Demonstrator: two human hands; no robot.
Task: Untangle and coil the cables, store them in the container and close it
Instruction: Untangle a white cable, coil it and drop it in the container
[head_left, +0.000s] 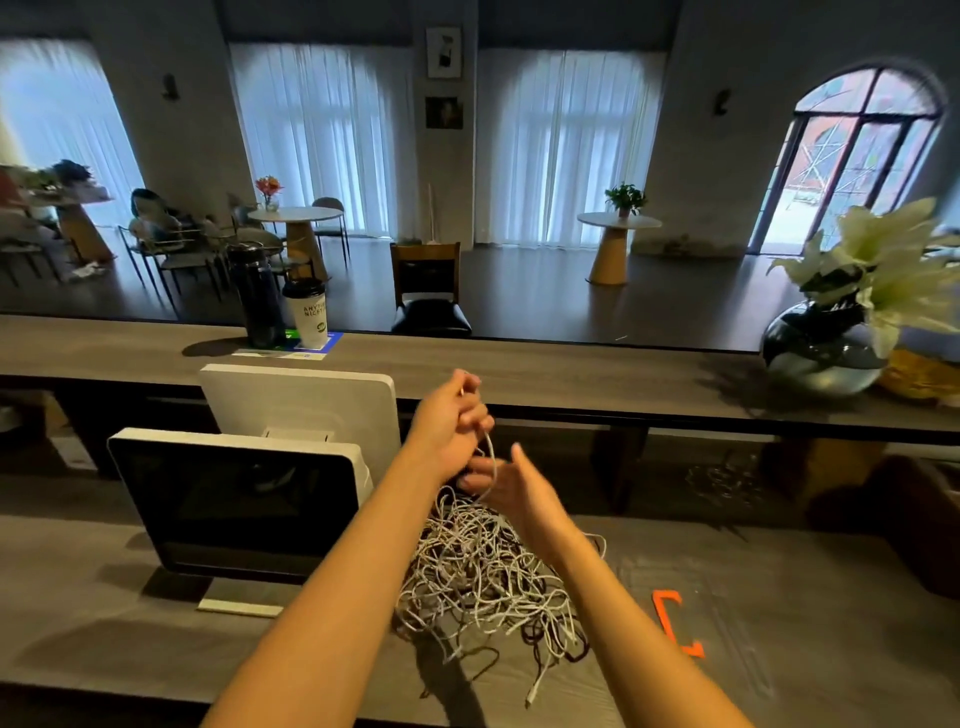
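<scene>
My tabletop (156, 639) is matt grey wood grain. The cables (483, 577) look like smooth white and dark plastic. The vase (815, 353) is glossy.

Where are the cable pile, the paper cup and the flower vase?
cable pile (483, 582): head view, middle of the tangle.
paper cup (307, 317): head view, its printed side.
flower vase (815, 353): head view, its round belly.
</scene>
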